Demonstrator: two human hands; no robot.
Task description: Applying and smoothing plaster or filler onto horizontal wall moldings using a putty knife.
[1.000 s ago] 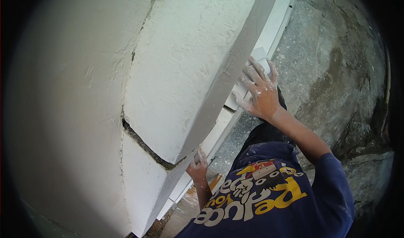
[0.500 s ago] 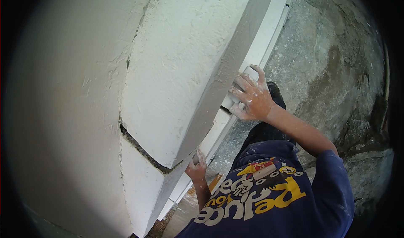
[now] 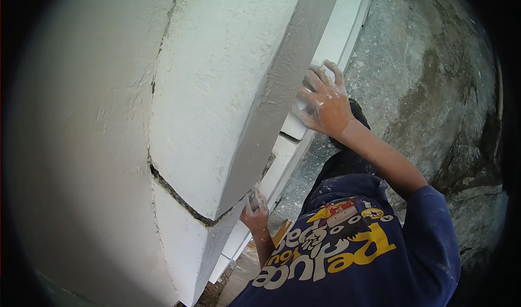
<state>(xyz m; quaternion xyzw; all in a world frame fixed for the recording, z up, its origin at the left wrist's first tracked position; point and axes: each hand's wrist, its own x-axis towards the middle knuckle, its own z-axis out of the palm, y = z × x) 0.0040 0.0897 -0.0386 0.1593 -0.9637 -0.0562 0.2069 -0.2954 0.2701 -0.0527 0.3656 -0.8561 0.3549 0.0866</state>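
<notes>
A large white plastered slab (image 3: 217, 90) with a grey-toned side face slants across the middle. Beneath its right edge runs a long white moulded strip (image 3: 339, 41), broken by a dark gap. My right hand (image 3: 326, 103), smeared with white, has bent, parted fingers hooked over the strip beyond that gap; something pale lies under them, its kind unclear. Lower down, my left hand (image 3: 255, 215) is at the slab's lower corner, fingers pointing up and curled around something greyish. The slab's edge hides part of what it touches.
A dark crack (image 3: 182, 201) divides the slab from a smaller white block (image 3: 182, 242) below. At left is a broad plastered wall (image 3: 87, 133). Rough, stained concrete (image 3: 401, 90) lies to the right. A yellowish-brown piece (image 3: 282, 231) shows beside my left forearm.
My right hand has moved up along the strip, away from the dark gap, leaving more of the gap visible. My left hand stays in about the same place. The view has shifted slightly.
</notes>
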